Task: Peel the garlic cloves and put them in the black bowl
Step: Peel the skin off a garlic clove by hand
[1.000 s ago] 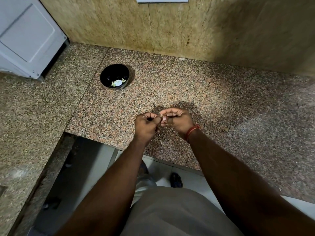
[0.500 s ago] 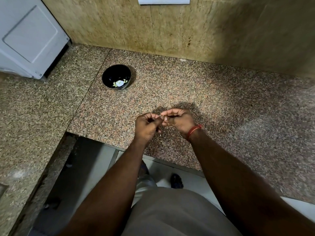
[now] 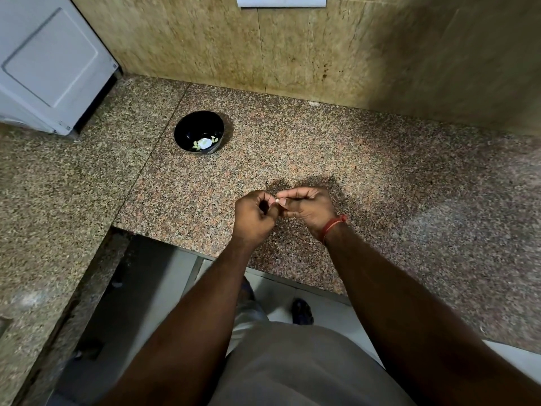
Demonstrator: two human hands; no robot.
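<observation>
A: What are the two hands doing?

B: They meet over the speckled stone tabletop (image 3: 380,177). The left hand (image 3: 253,218) and the right hand (image 3: 307,209) each have the fingers curled in. Between their tips sits a tiny pale bit, the garlic clove (image 3: 277,201). Both hands pinch it, so each grip is clamped on the clove.

A: Can you see the whole clove?

B: No. Only a small pale spot shows. The fingers hide the rest, so I cannot tell how much skin is on it.

A: Where is the black bowl?

B: The black bowl (image 3: 187,133) stands on the tabletop, up and to the left of the left hand, well apart from it. Inside lie some small pale green and white pieces (image 3: 204,142).

A: What is on the right wrist?

B: A red thread band (image 3: 333,225), just behind the right hand.

A: What else is around?

B: Far to the left of the hands, past the bowl, stands a big white box-like machine (image 3: 49,60). Straight ahead of the hands is a tan stone wall (image 3: 322,48). At its top edge is a white plate (image 3: 281,1).

A: Any words to read?

B: None that I can read. The white machine has a tiny mark near its corner, but it is too small.

A: And below the hands?

B: The person's grey clothes (image 3: 292,367), and a dark shoe (image 3: 302,312) on the pale floor.
</observation>
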